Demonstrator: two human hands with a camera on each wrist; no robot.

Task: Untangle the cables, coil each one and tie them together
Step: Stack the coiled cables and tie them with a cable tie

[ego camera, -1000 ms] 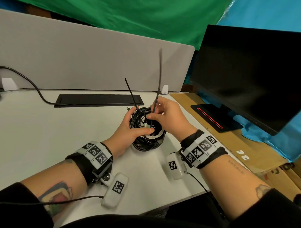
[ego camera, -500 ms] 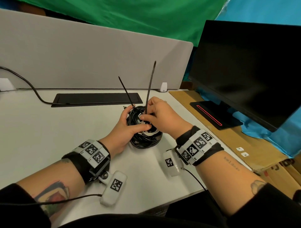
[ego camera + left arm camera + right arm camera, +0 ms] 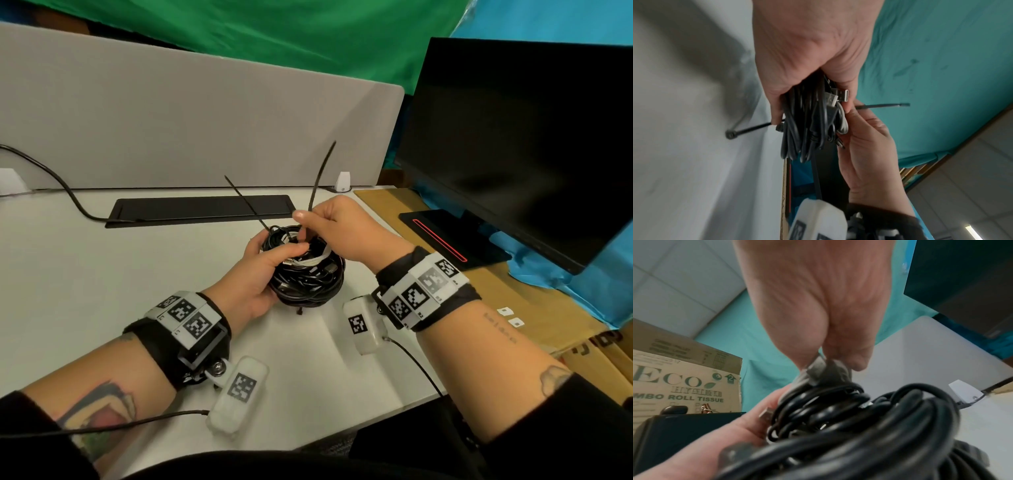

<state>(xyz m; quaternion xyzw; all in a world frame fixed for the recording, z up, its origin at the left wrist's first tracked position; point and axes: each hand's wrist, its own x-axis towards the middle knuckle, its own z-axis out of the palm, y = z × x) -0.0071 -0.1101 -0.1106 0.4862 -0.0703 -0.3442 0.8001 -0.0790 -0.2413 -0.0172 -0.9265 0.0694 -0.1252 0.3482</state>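
Observation:
A coiled bundle of black cables (image 3: 308, 284) with a white cable in it stands on the white desk (image 3: 102, 291). My left hand (image 3: 277, 253) grips its left side, thumb across the top. A black zip tie runs through the coil. One end (image 3: 243, 202) points up to the left, and the tail (image 3: 322, 171) rises above my right hand (image 3: 308, 222), which pinches it just over the bundle. In the left wrist view the bundle (image 3: 809, 126) hangs from my fingers, the tie (image 3: 879, 106) crossing it. In the right wrist view the fingertips (image 3: 838, 363) pinch the strap above the cables (image 3: 869, 426).
A black monitor (image 3: 513, 137) on its base (image 3: 445, 240) stands to the right on cardboard (image 3: 513, 301). A grey divider panel (image 3: 171, 120) closes the back. A black cable-slot cover (image 3: 202, 209) and a black cord (image 3: 68, 192) lie behind the bundle.
My right hand has slid up the zip tie's tail, so less of it shows above the fingers. The left hand has kept hold of the bundle.

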